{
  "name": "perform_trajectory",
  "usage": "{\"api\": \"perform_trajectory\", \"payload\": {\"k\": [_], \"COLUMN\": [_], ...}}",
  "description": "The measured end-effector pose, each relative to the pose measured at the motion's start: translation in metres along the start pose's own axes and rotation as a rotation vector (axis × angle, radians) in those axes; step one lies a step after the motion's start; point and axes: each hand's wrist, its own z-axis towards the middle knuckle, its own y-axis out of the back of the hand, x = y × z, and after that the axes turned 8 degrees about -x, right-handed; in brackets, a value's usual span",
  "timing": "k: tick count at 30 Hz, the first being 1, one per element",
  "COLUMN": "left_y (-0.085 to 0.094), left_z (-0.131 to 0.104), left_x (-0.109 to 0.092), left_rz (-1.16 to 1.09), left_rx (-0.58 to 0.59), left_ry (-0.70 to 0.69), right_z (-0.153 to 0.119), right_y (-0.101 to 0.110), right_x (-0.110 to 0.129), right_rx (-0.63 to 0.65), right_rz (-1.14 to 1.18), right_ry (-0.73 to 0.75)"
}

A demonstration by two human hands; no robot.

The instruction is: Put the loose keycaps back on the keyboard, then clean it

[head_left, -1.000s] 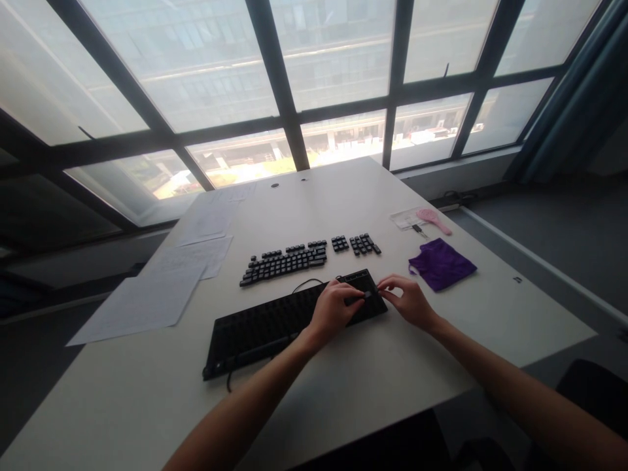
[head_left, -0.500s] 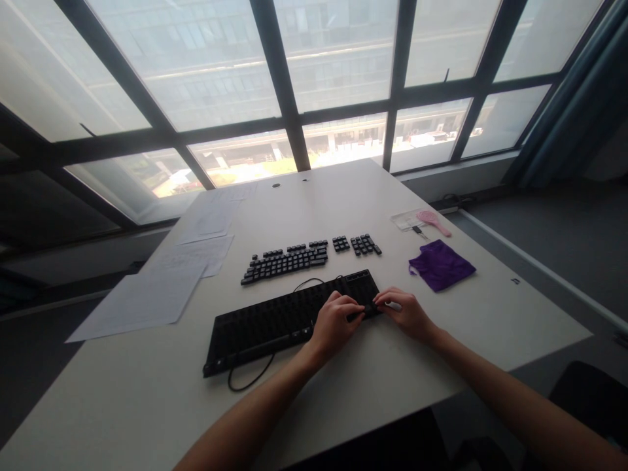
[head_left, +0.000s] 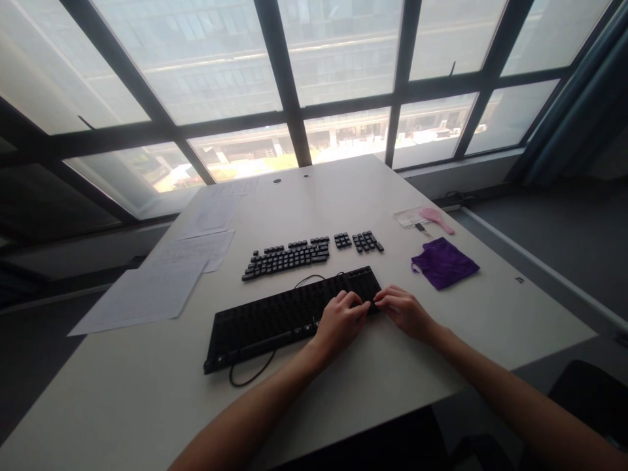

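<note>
A black keyboard base (head_left: pixel 265 324) lies at a slant on the white table, most of its key positions looking bare and dark. Over its right end, my left hand (head_left: pixel 342 318) is closed, thumb and fingertips brought together at the number-pad area. My right hand (head_left: pixel 405 311) pinches close beside it, at the base's right edge. Whatever either hand pinches is too small or hidden to make out. Behind the base, loose black keycaps (head_left: pixel 289 259) are laid out in keyboard order, with smaller groups of number-pad keycaps (head_left: pixel 367 241) to their right.
Right of the keyboard lie a purple cloth pouch (head_left: pixel 445 263), a pink hairbrush (head_left: pixel 436 220) and a small black item (head_left: pixel 420 227) by a clear packet. Paper sheets (head_left: pixel 142 294) cover the table's left side. A cable (head_left: pixel 248 383) loops out under the keyboard's front edge.
My hands stay at the keyboard's right end, with the fingers shifted slightly. A pale glint by my right fingers no longer shows. The view has tilted a little.
</note>
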Motion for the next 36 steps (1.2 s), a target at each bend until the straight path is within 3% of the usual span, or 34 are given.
{"api": "perform_trajectory", "payload": {"k": [7,18,20,22,24,26,31,36], "left_y": [0.000,-0.002,-0.002,-0.002,-0.002,-0.002,0.000,0.001], "left_z": [-0.001,-0.004,-0.004,-0.005,-0.006,-0.006,-0.005,-0.005], "left_x": [-0.003,-0.004,-0.005,-0.006,-0.007,-0.007,-0.009,-0.010], "left_rz": [0.098,0.079,0.073,0.056,0.041,0.040,0.060,0.071], "left_rx": [0.037,0.023,0.003,-0.023,-0.044,-0.042,0.004,0.045], "left_ry": [-0.083,-0.047,-0.029,-0.008,0.003,-0.007,-0.036,-0.047], "right_z": [0.002,-0.001,0.004,0.017,0.036,0.059,0.098,0.105], "right_y": [0.002,0.005,0.005,0.005,0.004,0.002,-0.010,-0.018], "right_x": [0.001,0.004,0.000,-0.010,-0.026,-0.045,-0.078,-0.084], "right_rx": [0.025,0.056,-0.009,-0.154,-0.316,-0.375,-0.228,-0.117], "right_rz": [-0.032,-0.087,-0.059,-0.084,-0.197,-0.345,-0.640,-0.773], "right_ry": [0.007,-0.016,-0.043,-0.112,-0.215,-0.306,-0.425,-0.455]}}
